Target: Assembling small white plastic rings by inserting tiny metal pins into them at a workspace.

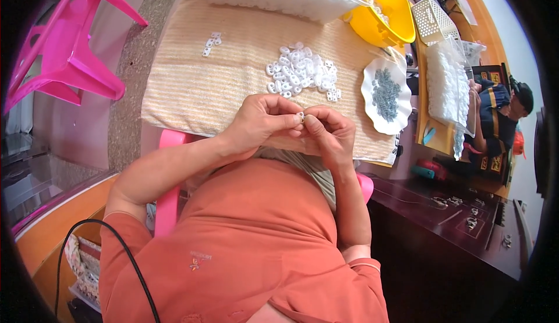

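My left hand and my right hand meet above the near edge of the cloth-covered table. Both are closed, pinching a small white plastic piece between thumbs and fingertips; most of it is hidden. Just beyond them lies a heap of white oval plastic pieces with holes. A few similar white pieces sit apart at the far left. To the right, a white scalloped plate holds many small grey pieces, too small to name.
A clear bin full of white pieces stands at the table's far edge, beside a yellow basin. A pink plastic chair is on the left. Another person sits at the right by a white-filled container.
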{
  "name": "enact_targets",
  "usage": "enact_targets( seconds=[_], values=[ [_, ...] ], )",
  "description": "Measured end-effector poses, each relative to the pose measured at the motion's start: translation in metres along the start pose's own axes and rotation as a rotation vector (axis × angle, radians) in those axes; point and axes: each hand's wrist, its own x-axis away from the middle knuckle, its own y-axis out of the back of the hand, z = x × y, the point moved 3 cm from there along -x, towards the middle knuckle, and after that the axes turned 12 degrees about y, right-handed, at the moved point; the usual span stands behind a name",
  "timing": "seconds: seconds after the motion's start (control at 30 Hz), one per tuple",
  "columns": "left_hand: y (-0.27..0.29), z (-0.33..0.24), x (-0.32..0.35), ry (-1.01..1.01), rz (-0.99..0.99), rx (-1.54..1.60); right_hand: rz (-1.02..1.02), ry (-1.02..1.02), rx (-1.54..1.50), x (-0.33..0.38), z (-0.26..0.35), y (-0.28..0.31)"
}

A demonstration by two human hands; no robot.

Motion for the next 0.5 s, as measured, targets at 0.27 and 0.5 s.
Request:
enact_targets(
  seconds=[0.27,0.5],
  values=[
    [0.001,-0.002,0.001,0.007,-0.013,0.024,0.000,0.068,0.223,-0.006,0.010,0.017],
    [0.000,-0.002,0.002,0.021,-0.013,0.042,-0.016,0.330,0.935,-0.035,0.020,0.036]
  ],
)
